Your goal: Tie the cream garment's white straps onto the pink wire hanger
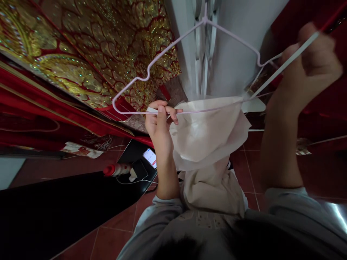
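Note:
A pale lilac wire hanger (173, 45) hangs in front of me, its hook up near a white pillar. My left hand (158, 121) is closed round the hanger's bottom bar, together with the top edge of a cream, filmy garment cover (208, 133) that droops below the bar. My right hand (311, 68) is raised at the upper right, fingers closed on a white strap or band (284, 68) that runs down to the cover's right corner.
Red garments with heavy gold embroidery (89, 50) hang at the left. Below them a black table (67, 202) carries a phone with a lit screen (150, 157), a charger with cable and a red-capped object (115, 169). The floor is red tile (249, 169).

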`<act>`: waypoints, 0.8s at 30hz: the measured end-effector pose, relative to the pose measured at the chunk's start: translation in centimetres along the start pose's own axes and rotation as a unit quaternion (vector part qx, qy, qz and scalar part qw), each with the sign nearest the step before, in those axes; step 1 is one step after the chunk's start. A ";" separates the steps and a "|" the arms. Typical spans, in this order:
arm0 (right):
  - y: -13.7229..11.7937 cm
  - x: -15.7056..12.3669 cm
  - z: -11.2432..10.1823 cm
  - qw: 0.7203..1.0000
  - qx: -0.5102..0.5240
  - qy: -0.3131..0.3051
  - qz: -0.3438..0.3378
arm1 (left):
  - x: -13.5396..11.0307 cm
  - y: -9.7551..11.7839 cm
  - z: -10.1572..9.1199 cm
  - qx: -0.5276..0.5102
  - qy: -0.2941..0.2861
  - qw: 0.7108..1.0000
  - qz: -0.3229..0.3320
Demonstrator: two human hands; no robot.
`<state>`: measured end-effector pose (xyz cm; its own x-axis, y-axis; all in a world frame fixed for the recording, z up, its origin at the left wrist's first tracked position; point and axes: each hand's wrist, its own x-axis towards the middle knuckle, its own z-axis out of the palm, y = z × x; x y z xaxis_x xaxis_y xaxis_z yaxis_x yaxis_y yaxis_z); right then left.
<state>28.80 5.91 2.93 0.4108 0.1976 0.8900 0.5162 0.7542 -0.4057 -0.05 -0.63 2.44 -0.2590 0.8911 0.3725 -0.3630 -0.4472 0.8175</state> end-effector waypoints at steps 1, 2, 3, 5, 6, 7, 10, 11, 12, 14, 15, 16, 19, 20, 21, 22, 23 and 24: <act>0.5 -0.6 -0.3 0.999 -0.003 0.011 0.036 | 0.0 -0.1 0.0 -0.001 -0.002 1.000 -0.003; 0.6 -1.3 -0.7 0.998 -0.013 0.030 0.046 | 0.0 -0.1 0.0 0.000 -0.003 1.000 -0.008; 0.1 -2.0 -1.1 0.997 -0.027 0.050 0.043 | 0.0 -0.2 0.0 0.003 -0.005 1.000 -0.014; -1.9 -3.2 -1.6 0.995 -0.058 0.075 0.010 | 0.0 -0.3 0.0 0.008 -0.003 1.000 -0.023; -3.2 -3.7 -1.6 0.995 -0.071 0.066 -0.011 | 0.0 -0.3 0.0 0.009 0.001 1.000 -0.023; -4.5 -4.1 -1.4 0.996 -0.082 0.028 -0.026 | 0.0 -0.3 0.0 0.007 0.006 1.000 -0.021; -6.5 -4.8 -0.6 0.976 -0.104 -0.192 -0.014 | -0.1 -0.5 0.2 -0.001 0.013 1.000 -0.020; -6.3 -5.0 -0.3 0.965 -0.100 -0.243 0.009 | -0.2 -0.5 0.3 -0.002 0.011 1.000 -0.023; -5.7 -5.2 -0.2 0.961 -0.087 -0.260 0.032 | -0.3 -0.6 0.3 -0.003 0.007 1.000 -0.028; -3.4 -5.6 -0.2 0.980 -0.045 -0.184 0.057 | -0.5 -0.9 0.4 -0.002 -0.003 0.999 -0.036; -2.2 -5.7 -0.3 0.989 -0.034 -0.131 0.057 | -0.6 -1.1 0.4 -0.001 -0.008 0.999 -0.037; -1.0 -5.9 -0.5 0.994 -0.030 -0.079 0.064 | -0.7 -1.2 0.4 -0.001 -0.011 0.999 -0.036; 0.4 -5.9 -1.0 0.995 -0.056 0.034 0.071 | -0.7 -1.4 0.5 -0.004 -0.006 1.000 -0.022; -0.1 -5.9 -1.1 0.994 -0.074 0.050 0.060 | -0.7 -1.4 0.6 -0.006 -0.002 1.000 -0.016; -0.9 -5.8 -1.1 0.993 -0.090 0.058 0.040 | -0.7 -1.4 0.7 -0.010 0.000 1.000 -0.013; -2.0 -5.8 -1.0 0.993 -0.102 0.055 0.017 | -0.8 -1.4 0.8 -0.013 0.001 1.000 -0.011; -3.3 -5.8 -0.8 0.994 -0.110 0.027 -0.003 | -0.8 -1.4 0.9 -0.017 0.000 1.000 -0.013; -4.5 -5.9 -0.6 0.993 -0.112 -0.030 -0.014 | -0.9 -1.4 1.0 -0.020 -0.001 1.000 -0.017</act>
<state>24.49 0.95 -0.60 0.3523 0.2204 0.9096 0.6833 0.6036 -0.4109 1.60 -0.71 1.46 -0.2437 0.9060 0.3460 -0.4073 -0.4194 0.8113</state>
